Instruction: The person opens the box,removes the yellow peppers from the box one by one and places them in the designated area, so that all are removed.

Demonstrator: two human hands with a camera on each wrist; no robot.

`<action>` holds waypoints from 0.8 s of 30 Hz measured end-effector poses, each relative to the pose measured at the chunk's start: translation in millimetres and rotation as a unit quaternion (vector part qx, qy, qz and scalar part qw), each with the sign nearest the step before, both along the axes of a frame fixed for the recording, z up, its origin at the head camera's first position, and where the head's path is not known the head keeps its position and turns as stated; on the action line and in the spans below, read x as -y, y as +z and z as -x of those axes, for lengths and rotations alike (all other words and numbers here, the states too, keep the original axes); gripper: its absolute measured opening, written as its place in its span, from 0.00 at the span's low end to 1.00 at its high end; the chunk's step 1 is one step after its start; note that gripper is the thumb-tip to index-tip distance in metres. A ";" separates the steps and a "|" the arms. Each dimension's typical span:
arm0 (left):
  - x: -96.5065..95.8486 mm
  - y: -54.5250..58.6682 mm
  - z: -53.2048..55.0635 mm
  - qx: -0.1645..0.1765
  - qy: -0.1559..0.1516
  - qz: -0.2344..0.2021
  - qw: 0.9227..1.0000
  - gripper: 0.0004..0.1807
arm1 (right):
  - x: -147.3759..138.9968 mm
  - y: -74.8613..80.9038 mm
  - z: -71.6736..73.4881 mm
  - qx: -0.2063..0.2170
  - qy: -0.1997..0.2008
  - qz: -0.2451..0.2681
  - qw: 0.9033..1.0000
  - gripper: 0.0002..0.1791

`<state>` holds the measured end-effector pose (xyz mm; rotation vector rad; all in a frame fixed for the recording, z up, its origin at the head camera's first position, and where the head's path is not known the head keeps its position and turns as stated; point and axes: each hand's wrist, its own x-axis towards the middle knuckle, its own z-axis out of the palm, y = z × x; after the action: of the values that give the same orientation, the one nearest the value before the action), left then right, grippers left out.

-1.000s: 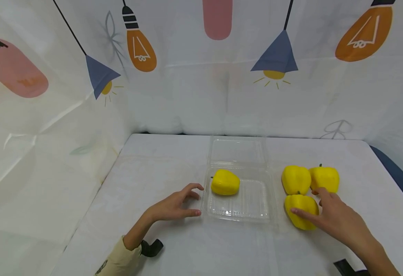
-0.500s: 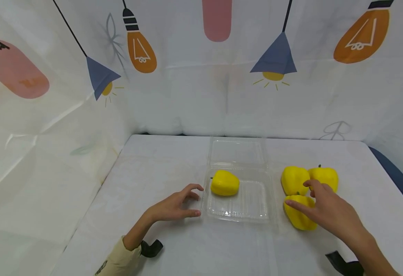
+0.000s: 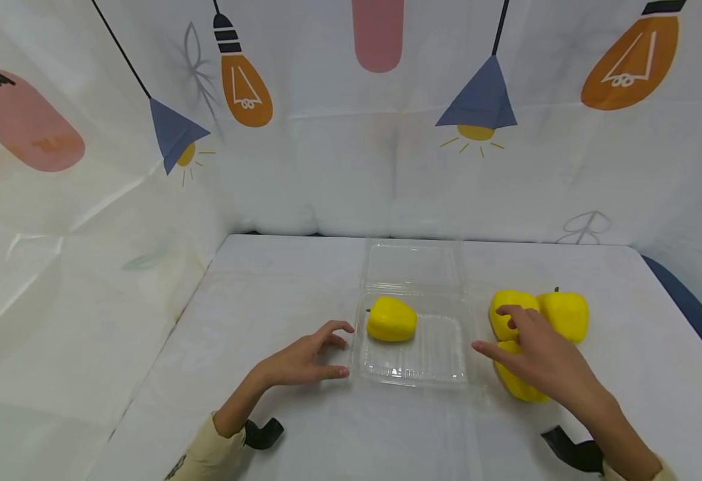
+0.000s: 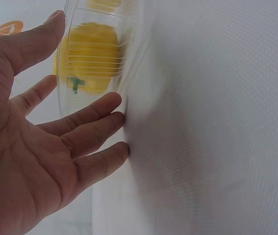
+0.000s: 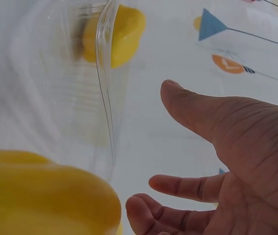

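Observation:
A clear plastic clamshell box (image 3: 441,347) lies with its lid folded back. One yellow bell pepper (image 3: 391,319) rests on its side in the box's left part. At the box's left side is my left hand (image 3: 302,357), fingers spread and holding nothing; whether the fingertips touch the wall is unclear. My right hand (image 3: 543,357) hovers over the pepper group, thumb and fingers apart, with nothing between them. Beneath it are a front pepper (image 3: 521,387), partly covered, and a back-left pepper (image 3: 507,297); a third pepper (image 3: 565,315) stands behind on the right.
The white tabletop (image 3: 278,287) carries the box and peppers. A printed curtain (image 3: 338,167) hangs just behind its far edge and along the left. Black straps (image 3: 263,434) stick out at both wrists.
My right hand has shifted left across the peppers toward the box, without any pepper in it. The peppers, the box and my left hand stay in place.

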<state>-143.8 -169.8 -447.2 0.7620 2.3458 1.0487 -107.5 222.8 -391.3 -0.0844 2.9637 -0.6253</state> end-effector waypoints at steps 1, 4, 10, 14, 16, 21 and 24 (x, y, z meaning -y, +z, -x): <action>0.1 -0.2 0.0 0.000 0.000 0.000 1.000 0.39 | 1.6 -0.3 0.4 -0.006 0.005 0.002 1.000 0.54; 0.1 -0.3 0.2 -0.002 0.000 0.001 1.000 0.39 | 6.7 -1.3 1.2 -0.028 0.017 0.007 0.999 0.52; 0.1 0.5 -0.2 0.001 0.002 0.005 1.000 0.39 | 18.8 -5.7 1.7 -0.053 0.035 0.031 0.997 0.47; -0.1 0.4 -0.3 0.002 0.002 0.005 1.000 0.39 | 25.5 -10.2 3.5 -0.048 0.040 0.050 0.997 0.45; 0.1 0.0 -0.1 0.000 0.001 0.004 1.000 0.39 | 28.4 -12.8 4.8 -0.047 0.046 0.055 0.996 0.45; 0.3 -1.1 0.9 -0.003 -0.001 0.002 1.000 0.39 | 36.4 -19.6 9.4 -0.056 0.065 0.062 0.994 0.44; 0.4 -1.4 1.3 -0.003 -0.002 0.000 1.000 0.39 | 42.6 -22.7 13.0 -0.060 0.072 0.063 0.994 0.44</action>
<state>-145.1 -170.1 -448.6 0.7699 2.3491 1.0455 -120.4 180.2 -414.1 -0.3559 2.9933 -0.8141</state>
